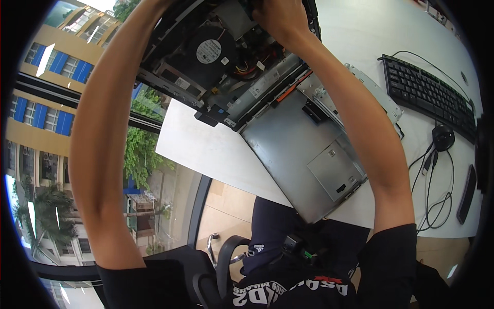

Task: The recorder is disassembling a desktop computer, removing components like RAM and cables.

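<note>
An opened desktop computer case lies at the top of the view, its inside facing up. A round black fan with a white label sits in it, beside thin coloured wires. My right hand reaches over the case's far right part; its fingers are hidden at the upper edge, so their grip does not show. My left forearm runs up along the case's left side, and that hand is beyond the picture's upper edge. A flat silver metal panel extends from the case toward me, partly under my right forearm.
The case and panel rest on a white table. A black keyboard, a black mouse with looped cables and a dark flat object are at the right. Left is a window; a chair stands below the table edge.
</note>
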Demonstrator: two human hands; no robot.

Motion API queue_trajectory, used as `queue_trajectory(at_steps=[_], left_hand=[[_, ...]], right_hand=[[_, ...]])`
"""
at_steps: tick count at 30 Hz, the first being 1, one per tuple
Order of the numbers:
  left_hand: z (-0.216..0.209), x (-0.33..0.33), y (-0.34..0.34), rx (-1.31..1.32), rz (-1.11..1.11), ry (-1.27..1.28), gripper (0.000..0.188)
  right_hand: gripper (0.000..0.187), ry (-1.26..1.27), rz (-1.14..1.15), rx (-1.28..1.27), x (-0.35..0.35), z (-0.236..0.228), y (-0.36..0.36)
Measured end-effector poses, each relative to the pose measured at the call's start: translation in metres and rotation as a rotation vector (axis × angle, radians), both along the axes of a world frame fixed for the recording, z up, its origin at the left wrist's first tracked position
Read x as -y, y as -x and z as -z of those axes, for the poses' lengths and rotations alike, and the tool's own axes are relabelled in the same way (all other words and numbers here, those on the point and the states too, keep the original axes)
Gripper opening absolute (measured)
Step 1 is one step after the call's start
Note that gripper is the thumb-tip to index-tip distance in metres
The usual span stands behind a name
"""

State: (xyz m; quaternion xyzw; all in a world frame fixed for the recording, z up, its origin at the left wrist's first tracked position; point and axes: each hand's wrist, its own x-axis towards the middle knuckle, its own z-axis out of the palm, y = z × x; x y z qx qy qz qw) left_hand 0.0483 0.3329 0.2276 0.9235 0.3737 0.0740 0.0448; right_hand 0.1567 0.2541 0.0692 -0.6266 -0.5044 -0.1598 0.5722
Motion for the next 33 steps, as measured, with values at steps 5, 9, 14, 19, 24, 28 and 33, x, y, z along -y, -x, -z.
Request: queue_trajectory(at_steps=[5,9,14,19,24,28,33], left_hand=[[0.003,-0.006,-0.001,-0.022,0.017,-0.019,0.069],[0.006,-0.007,-0.001,-0.027,0.019,-0.070,0.068],[0.007,-0.018,-0.006,0.109,0.032,0.093,0.069],[0.004,0.000,0.000,0.143,-0.168,0.107,0.072],[0.010,-0.027,-0.006,0.094,-0.176,0.035,0.078],[0.006,0.000,0.000,0.089,-0.215,0.077,0.079],[0.008,-0.025,0.001,0.059,-0.179,0.019,0.080]], right_hand=[[0.016,-0.065,0.091,0.082,-0.013,0.004,-0.015],[0.016,0.135,-0.128,0.099,0.002,-0.002,-0.032],[0.018,0.278,-0.187,0.113,0.055,-0.001,-0.041],[0.028,0.547,-0.216,0.005,0.136,0.003,-0.053],[0.050,0.661,-0.438,-0.780,0.215,0.002,-0.053],[0.068,0.546,-0.500,-1.160,0.247,0.006,-0.039],[0.092,0.457,-0.533,-1.327,0.254,0.017,-0.020]])
